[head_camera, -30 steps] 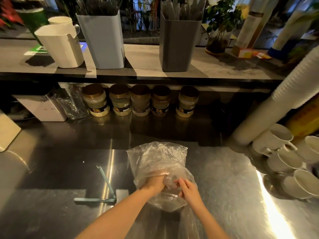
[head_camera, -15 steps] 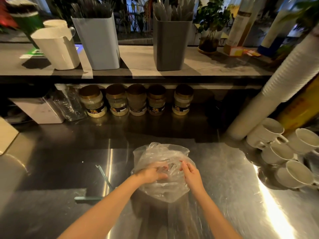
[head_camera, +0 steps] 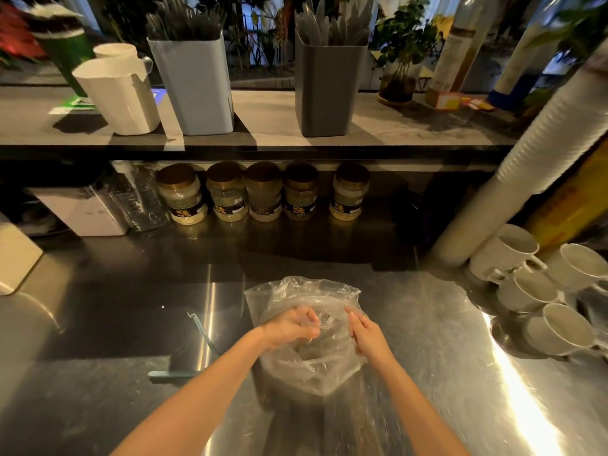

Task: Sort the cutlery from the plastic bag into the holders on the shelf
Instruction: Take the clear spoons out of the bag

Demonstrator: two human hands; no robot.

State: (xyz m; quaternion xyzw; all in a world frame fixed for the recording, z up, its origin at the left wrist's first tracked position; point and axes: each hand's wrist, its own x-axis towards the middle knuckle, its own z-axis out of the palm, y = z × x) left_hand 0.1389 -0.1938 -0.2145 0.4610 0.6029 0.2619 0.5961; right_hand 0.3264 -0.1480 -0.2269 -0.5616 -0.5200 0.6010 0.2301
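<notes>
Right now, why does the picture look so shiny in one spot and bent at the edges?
In the head view, a bright streak of glare crosses the steel counter at the right; the wide-angle lens bows the shelf and the cup stack; the top-left corner is blurred, and the plastic bag stays fairly sharp.

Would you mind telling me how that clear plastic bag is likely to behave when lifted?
The plastic bag looks thin and crumpled, so probably floppy. Its glossy film may slip between the left hand and right hand. Any contents are unclear.
</notes>
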